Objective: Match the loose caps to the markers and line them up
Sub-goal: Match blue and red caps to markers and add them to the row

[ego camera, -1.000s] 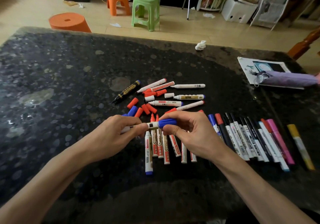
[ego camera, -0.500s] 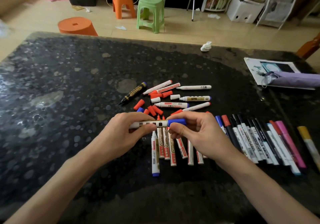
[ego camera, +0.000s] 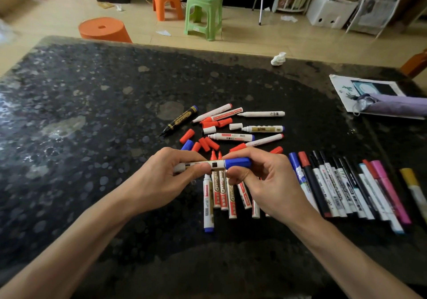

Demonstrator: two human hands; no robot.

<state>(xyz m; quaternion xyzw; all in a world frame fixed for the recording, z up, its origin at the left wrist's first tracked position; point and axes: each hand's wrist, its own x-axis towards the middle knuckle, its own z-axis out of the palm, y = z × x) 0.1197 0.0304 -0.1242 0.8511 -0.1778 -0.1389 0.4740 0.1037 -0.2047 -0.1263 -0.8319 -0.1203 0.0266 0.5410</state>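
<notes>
A white marker (ego camera: 216, 164) is held level above the table. My left hand (ego camera: 161, 178) grips its barrel, and my right hand (ego camera: 270, 183) pinches the blue cap (ego camera: 238, 162) seated on its right end. Under my hands lie several uncapped red-tipped markers (ego camera: 223, 192) and one blue-ended marker (ego camera: 208, 202). Behind them sit loose red caps (ego camera: 205, 143), a blue cap (ego camera: 187, 145), white caps (ego camera: 235, 126) and more uncapped markers (ego camera: 231, 137). A row of capped markers (ego camera: 342, 187) lies side by side at the right.
A black marker (ego camera: 180, 123) lies at the left of the pile. A printed sheet with a purple folded umbrella (ego camera: 397, 106) sits at the far right, and a crumpled tissue (ego camera: 278, 58) near the far edge. Dark stone table (ego camera: 80, 137); stools on the floor beyond.
The blue cap has gone fully onto the marker's end between my hands. My hands and the marker have barely shifted.
</notes>
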